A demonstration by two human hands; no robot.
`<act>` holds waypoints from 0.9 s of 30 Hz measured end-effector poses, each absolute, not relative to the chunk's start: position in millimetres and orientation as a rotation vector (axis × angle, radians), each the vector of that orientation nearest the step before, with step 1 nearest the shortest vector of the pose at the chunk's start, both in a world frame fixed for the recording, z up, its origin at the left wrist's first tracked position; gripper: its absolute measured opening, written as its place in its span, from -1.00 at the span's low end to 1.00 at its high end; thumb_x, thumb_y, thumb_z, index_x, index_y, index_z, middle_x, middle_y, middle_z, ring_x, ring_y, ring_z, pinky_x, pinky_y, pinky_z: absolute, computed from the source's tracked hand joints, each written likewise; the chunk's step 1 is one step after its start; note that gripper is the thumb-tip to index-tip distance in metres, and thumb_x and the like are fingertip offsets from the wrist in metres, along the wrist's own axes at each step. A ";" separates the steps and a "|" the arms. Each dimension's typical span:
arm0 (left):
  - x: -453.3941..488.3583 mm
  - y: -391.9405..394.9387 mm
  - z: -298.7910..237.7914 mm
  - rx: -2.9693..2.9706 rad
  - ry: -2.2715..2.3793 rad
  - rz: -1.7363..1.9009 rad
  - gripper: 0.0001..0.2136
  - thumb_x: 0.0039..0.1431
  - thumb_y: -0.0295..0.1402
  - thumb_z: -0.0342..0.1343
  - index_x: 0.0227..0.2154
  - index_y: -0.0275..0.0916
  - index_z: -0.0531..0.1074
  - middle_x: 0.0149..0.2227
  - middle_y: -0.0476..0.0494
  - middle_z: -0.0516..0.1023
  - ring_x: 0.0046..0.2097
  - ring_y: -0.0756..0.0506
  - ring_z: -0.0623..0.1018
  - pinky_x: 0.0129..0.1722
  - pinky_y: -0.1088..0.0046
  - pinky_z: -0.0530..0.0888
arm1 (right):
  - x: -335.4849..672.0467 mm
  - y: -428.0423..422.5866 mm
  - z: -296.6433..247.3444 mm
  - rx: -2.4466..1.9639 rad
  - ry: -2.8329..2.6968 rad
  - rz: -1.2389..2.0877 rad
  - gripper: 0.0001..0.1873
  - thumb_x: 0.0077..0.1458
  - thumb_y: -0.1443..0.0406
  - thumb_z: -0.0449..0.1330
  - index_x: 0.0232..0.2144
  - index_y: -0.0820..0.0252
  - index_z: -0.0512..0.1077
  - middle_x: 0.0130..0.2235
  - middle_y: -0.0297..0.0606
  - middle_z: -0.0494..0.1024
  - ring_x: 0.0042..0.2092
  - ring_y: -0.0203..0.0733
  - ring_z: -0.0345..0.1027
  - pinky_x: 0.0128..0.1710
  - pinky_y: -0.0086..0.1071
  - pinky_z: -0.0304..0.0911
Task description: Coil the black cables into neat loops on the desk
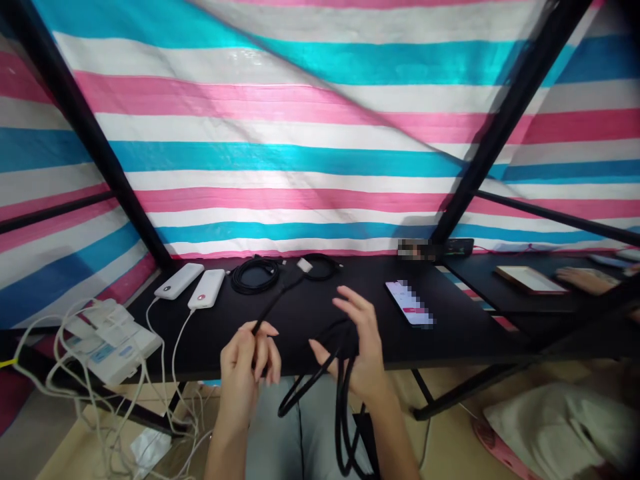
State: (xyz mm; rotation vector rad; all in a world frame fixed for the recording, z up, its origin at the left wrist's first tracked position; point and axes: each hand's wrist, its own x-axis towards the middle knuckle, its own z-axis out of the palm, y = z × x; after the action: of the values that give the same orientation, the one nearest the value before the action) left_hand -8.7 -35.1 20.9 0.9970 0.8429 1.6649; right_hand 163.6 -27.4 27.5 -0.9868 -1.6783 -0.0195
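My left hand point(250, 357), at the table's near edge, is closed with its fingers pinched round a strand of black cable point(270, 308). From those fingers the strand runs up and away toward a light-coloured plug point(304, 265); I cannot tell if they are joined. Loose loops of black cable point(341, 413) hang from my right hand point(364, 340), which holds them at the thumb and palm while its upper fingers are raised. On the table beyond lie a coiled black cable point(255, 275) and another smaller coil point(327, 268).
Two white power banks point(207, 291) with white cords stand at left, beside white boxes and tangled white cables point(117, 343). A lit phone point(410, 303) lies right on the black table point(200, 347). Black frame posts rise at both sides. Another person's hand point(587, 280) is far right.
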 end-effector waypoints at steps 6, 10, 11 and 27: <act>-18.8 -29.8 10.2 1.161 0.886 1.663 -0.64 0.17 -0.05 -0.04 -0.41 -0.26 0.43 -0.80 0.10 0.15 -0.66 -0.02 0.34 -0.61 0.49 0.26 | 164.9 -20.8 10.3 -1.005 -1.951 0.058 -0.61 0.15 0.33 0.09 -0.72 0.16 0.24 -0.65 -0.42 0.33 -0.59 -0.37 0.23 -0.44 -0.43 0.20; -40.6 -26.1 12.6 1.390 1.052 1.602 -0.62 0.16 -0.04 -0.06 -0.38 -0.26 0.46 -0.65 -0.03 0.37 -0.45 -0.09 0.44 -0.28 0.35 0.37 | 173.1 -20.9 12.0 -1.180 -1.812 0.070 -0.54 0.19 0.29 0.04 -0.75 0.18 0.22 -0.67 -0.41 0.29 -0.63 -0.41 0.14 -0.54 -0.47 0.05; -43.2 -25.5 13.9 1.448 1.129 1.552 -0.62 0.16 -0.04 -0.05 -0.35 -0.25 0.48 -0.55 -0.08 0.46 -0.37 -0.11 0.47 -0.19 0.33 0.36 | 174.3 -22.1 17.4 -1.212 -1.771 0.074 -0.54 0.19 0.27 0.04 -0.74 0.18 0.25 -0.66 -0.39 0.32 -0.62 -0.41 0.15 -0.53 -0.47 0.06; -20.3 -34.2 11.8 1.485 1.221 1.301 -0.52 0.21 -0.06 -0.12 0.09 -0.21 0.30 0.10 -0.26 0.38 0.11 -0.18 0.36 0.13 0.20 0.20 | 170.2 -47.1 46.8 -1.588 -1.472 0.120 -0.77 0.06 0.18 0.13 -0.24 0.03 0.51 -0.53 -0.42 0.53 -0.49 -0.30 0.41 -0.50 -0.49 0.14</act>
State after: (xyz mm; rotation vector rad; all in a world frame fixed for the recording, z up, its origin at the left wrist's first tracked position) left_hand -20.3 -34.2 11.8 1.4853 1.2208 1.3011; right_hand 170.2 -47.1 46.8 -1.5880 -1.4718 0.1200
